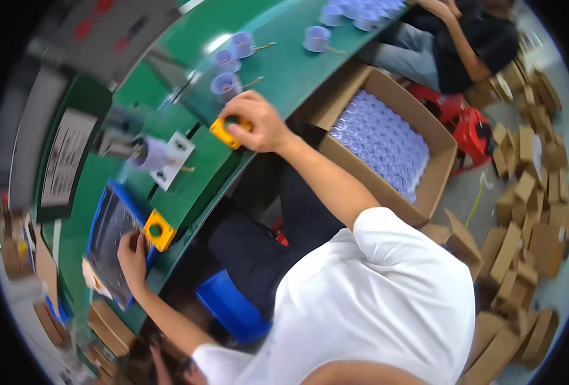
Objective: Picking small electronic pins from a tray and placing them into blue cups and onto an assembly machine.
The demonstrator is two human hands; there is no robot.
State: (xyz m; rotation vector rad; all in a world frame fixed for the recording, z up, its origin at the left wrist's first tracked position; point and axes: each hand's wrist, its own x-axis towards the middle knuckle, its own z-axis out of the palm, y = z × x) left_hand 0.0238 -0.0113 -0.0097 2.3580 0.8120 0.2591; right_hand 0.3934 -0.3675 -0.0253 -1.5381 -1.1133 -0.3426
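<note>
My right hand is curled over a yellow push-button box fixed at the front edge of the green bench, its thumb beside the dark button. My left hand reaches over a blue-rimmed tray, fingers bent and drawn together; whatever they hold is too small to make out. Close to those fingertips sits a second yellow push-button box with a green button. Between the two boxes, a translucent lilac cup lies sideways at a machine fixture, beside a white plate.
More lilac cups with thin leads stand along the bench. An open carton at right holds rows of them. A blue bin is below the bench. Flattened cartons cover the right floor; another person sits beyond.
</note>
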